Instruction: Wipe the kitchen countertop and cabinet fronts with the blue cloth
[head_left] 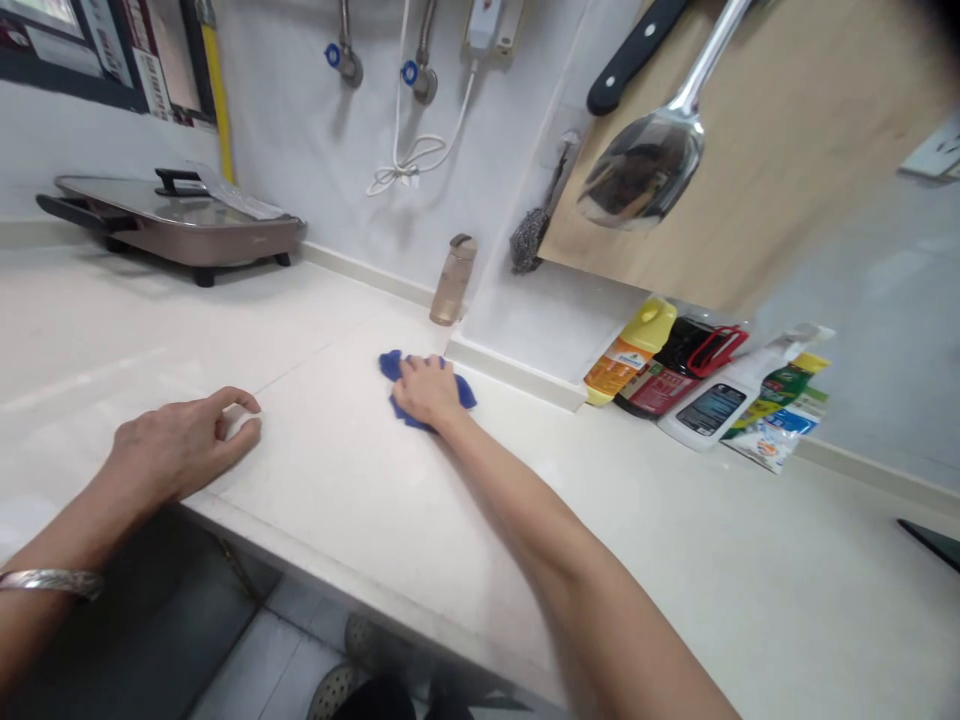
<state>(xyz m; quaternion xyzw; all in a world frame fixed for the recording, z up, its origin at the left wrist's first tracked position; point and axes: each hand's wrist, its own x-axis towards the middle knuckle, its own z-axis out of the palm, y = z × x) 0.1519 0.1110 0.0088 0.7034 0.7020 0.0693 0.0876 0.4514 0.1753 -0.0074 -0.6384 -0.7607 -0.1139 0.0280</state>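
My right hand (425,390) presses down on a blue cloth (391,364) lying on the white countertop (360,480), close to the wall corner; its fingers are curled over the cloth. My left hand (180,447) rests near the counter's front edge, fingers loosely curled with the fingertips touching the surface and nothing in them. A silver bracelet (52,581) sits on my left wrist.
A translucent brown bottle (453,281) stands by the wall just behind the cloth. Several cleaning bottles (705,385) line the wall at right. An electric grill pan with a lid (176,222) sits at back left. A ladle (645,165), knife and wooden board hang above.
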